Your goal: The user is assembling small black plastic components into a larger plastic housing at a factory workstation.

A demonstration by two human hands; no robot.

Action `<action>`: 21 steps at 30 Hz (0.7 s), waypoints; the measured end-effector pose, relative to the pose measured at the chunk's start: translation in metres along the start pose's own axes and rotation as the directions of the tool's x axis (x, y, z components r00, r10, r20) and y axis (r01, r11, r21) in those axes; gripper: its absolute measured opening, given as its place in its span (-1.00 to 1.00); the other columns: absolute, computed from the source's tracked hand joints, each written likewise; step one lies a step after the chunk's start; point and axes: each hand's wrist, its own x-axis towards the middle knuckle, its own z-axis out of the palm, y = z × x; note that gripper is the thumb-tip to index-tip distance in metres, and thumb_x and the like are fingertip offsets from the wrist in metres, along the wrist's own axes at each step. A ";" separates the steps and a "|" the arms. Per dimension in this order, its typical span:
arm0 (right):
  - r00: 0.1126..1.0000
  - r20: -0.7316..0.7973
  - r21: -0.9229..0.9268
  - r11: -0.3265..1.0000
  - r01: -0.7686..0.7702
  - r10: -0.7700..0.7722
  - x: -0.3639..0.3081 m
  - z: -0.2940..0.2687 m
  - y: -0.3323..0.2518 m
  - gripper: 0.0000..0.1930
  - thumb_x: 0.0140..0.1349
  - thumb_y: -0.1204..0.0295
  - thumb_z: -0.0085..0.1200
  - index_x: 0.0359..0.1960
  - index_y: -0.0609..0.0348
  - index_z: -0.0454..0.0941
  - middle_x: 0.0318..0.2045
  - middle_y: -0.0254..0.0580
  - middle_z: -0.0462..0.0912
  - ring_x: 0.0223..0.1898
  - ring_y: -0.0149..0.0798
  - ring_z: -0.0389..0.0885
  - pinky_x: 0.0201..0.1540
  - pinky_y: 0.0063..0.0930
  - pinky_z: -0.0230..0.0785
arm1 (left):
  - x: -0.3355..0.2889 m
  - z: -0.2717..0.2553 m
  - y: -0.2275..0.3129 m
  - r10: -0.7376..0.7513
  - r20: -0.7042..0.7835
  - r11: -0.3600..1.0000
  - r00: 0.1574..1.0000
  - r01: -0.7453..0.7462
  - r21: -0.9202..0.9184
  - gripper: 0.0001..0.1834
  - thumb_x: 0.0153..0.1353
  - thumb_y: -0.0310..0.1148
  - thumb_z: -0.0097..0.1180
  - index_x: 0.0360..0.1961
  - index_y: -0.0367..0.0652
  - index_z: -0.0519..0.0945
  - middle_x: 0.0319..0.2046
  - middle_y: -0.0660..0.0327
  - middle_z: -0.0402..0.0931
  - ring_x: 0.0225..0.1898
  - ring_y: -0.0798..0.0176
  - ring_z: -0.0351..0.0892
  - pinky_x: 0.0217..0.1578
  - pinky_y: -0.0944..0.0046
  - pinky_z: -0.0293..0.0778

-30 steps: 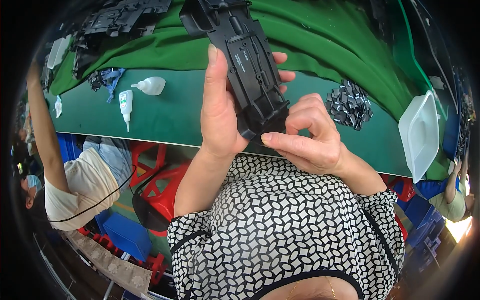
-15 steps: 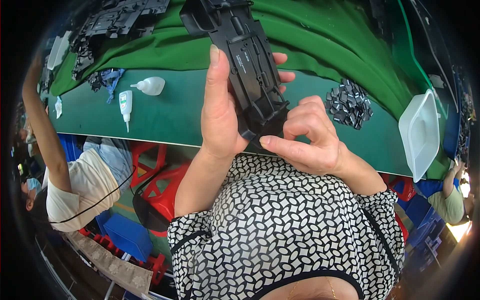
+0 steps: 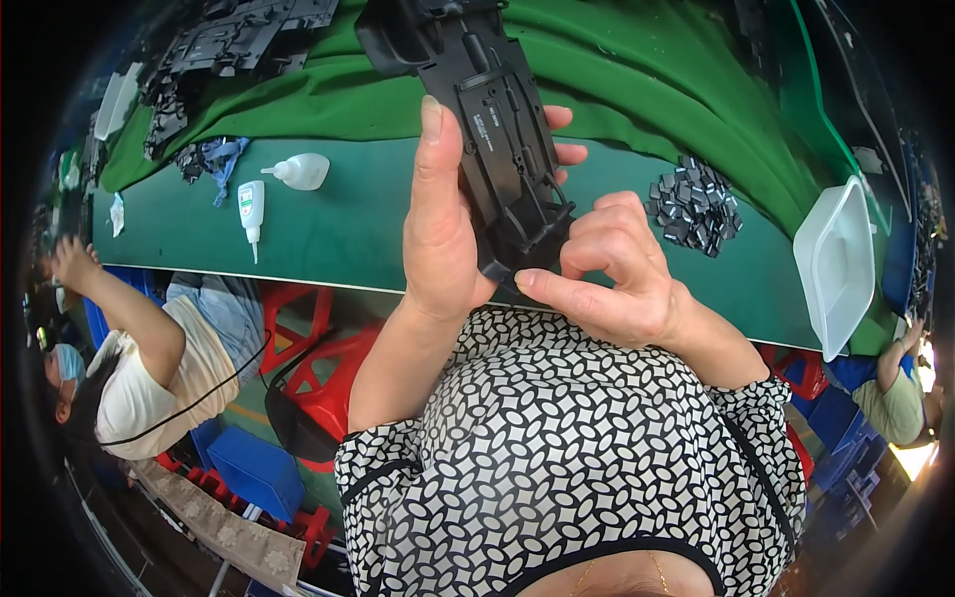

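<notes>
A long black moulded plastic chassis (image 3: 500, 129), like that of a toy car, is held up tilted above the table's near edge. My left hand (image 3: 443, 224) is wrapped round it, thumb along its left side and fingertips showing past its right side. At the chassis's lower end is my right hand (image 3: 622, 274), its fingers curled and its thumb tip pressed against the bottom corner. Whether a small piece sits under that thumb is hidden. A heap of small black square pieces (image 3: 694, 206) lies on the table to the right of my hands.
Two white squeeze bottles (image 3: 301, 171) lie on the green table (image 3: 338, 224) at left, near a blue rag (image 3: 224, 164). Green cloth (image 3: 637, 80) covers the back, with more black parts (image 3: 234, 45) at far left. A white tray (image 3: 834, 269) stands right. A co-worker (image 3: 149, 368) sits left.
My hands and the chassis have barely shifted; the thumb stays at the lower corner. The co-worker at left has lowered a raised arm.
</notes>
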 end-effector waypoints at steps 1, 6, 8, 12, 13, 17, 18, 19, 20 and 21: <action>1.000 -0.002 -0.002 1.000 0.000 0.000 -0.001 -0.001 0.000 -0.71 -0.32 0.48 0.16 -0.41 0.12 0.63 -0.50 -0.42 0.37 -0.42 -0.34 0.39 -0.35 -0.46 0.16 | 0.000 0.001 -0.001 0.020 0.004 1.000 1.000 -0.020 0.013 -0.23 0.29 0.22 -0.52 0.11 -0.31 0.29 -0.01 -0.11 0.39 -0.10 0.02 0.52 -0.10 0.13 0.49; 0.996 -0.010 -0.007 0.996 -0.086 0.086 0.002 -0.004 -0.001 -0.62 -0.32 0.52 0.22 -0.31 0.12 0.61 -0.48 -0.41 0.39 -0.43 -0.34 0.41 -0.35 -0.47 0.19 | -0.001 -0.002 0.000 0.196 -0.027 0.977 0.980 -0.193 0.091 -0.24 0.28 0.23 -0.50 0.17 -0.26 0.21 0.02 -0.14 0.36 -0.08 -0.02 0.50 -0.08 0.10 0.47; 0.964 -0.073 0.110 0.962 -0.249 0.257 0.001 -0.004 -0.005 -0.73 -0.17 0.57 0.24 -0.33 0.16 0.58 -0.49 -0.33 0.45 -0.47 -0.29 0.42 -0.42 -0.46 0.25 | -0.002 -0.002 -0.001 0.305 -0.007 0.948 0.952 -0.303 0.093 -0.25 0.25 0.23 -0.35 0.15 -0.27 0.18 0.00 -0.05 0.35 -0.07 0.06 0.46 -0.07 0.19 0.40; 0.646 0.397 0.465 0.464 -0.754 0.652 0.000 -0.013 -0.013 -0.94 0.15 0.56 0.06 -0.36 0.28 0.55 -0.42 -0.24 0.51 -0.44 -0.48 0.41 -0.44 -0.63 0.23 | -0.004 0.005 0.001 0.398 -0.041 0.897 0.916 -0.379 0.229 -0.10 0.14 0.36 -0.27 0.18 -0.29 0.16 0.02 -0.05 0.33 -0.05 0.06 0.44 0.00 0.13 0.35; 0.541 0.526 0.457 0.319 -0.831 0.656 0.002 -0.014 -0.013 -0.87 0.23 0.47 0.00 -0.38 0.29 0.54 -0.41 -0.31 0.52 -0.43 -0.57 0.38 -0.41 -0.67 0.21 | -0.004 0.007 0.001 0.430 -0.047 0.873 0.902 -0.401 0.277 -0.07 0.12 0.38 -0.25 0.17 -0.30 0.16 0.02 -0.04 0.32 -0.04 0.06 0.44 0.00 0.13 0.34; 0.404 0.655 0.504 0.028 -0.863 0.638 0.005 -0.005 -0.013 -0.84 0.25 0.44 -0.01 -0.40 0.28 0.53 -0.41 -0.37 0.53 -0.42 -0.60 0.37 -0.38 -0.69 0.21 | -0.004 0.008 0.000 0.431 -0.036 0.843 0.902 -0.388 0.371 0.02 0.03 0.44 -0.19 0.18 -0.32 0.16 0.03 -0.02 0.31 -0.04 0.10 0.42 -0.02 0.17 0.35; 0.361 0.690 0.488 -0.034 -0.872 0.628 0.008 -0.001 -0.012 -0.84 0.26 0.44 -0.01 -0.41 0.27 0.53 -0.41 -0.39 0.53 -0.41 -0.61 0.37 -0.35 -0.70 0.22 | -0.005 0.006 0.001 0.427 -0.035 0.845 0.904 -0.384 0.373 0.02 0.03 0.44 -0.19 0.18 -0.32 0.16 0.03 -0.02 0.31 -0.04 0.10 0.42 -0.02 0.17 0.35; 0.319 0.722 0.470 -0.097 -0.877 0.613 0.011 0.003 -0.012 -0.84 0.26 0.43 -0.01 -0.42 0.26 0.52 -0.41 -0.41 0.53 -0.39 -0.62 0.38 -0.33 -0.70 0.22 | -0.007 0.003 0.003 0.418 -0.027 0.840 0.908 -0.374 0.393 0.04 0.02 0.45 -0.19 0.17 -0.34 0.17 0.03 -0.03 0.31 -0.04 0.11 0.42 -0.03 0.18 0.35; 0.317 0.723 0.468 -0.098 -0.878 0.614 0.010 0.005 -0.011 -0.84 0.26 0.43 -0.01 -0.42 0.26 0.52 -0.41 -0.41 0.53 -0.39 -0.62 0.38 -0.33 -0.70 0.22 | -0.008 0.002 0.002 0.411 -0.022 0.835 0.911 -0.367 0.411 0.05 0.00 0.46 -0.19 0.17 -0.36 0.17 0.03 -0.03 0.31 -0.04 0.12 0.42 -0.05 0.20 0.36; 0.326 0.720 0.483 -0.104 -0.870 0.612 0.008 0.008 -0.010 -0.83 0.26 0.43 -0.01 -0.42 0.26 0.52 -0.41 -0.41 0.54 -0.37 -0.61 0.39 -0.30 -0.70 0.24 | -0.008 0.002 0.002 0.410 -0.023 0.836 0.912 -0.366 0.409 0.05 0.00 0.46 -0.19 0.17 -0.36 0.17 0.03 -0.03 0.31 -0.04 0.12 0.42 -0.05 0.20 0.36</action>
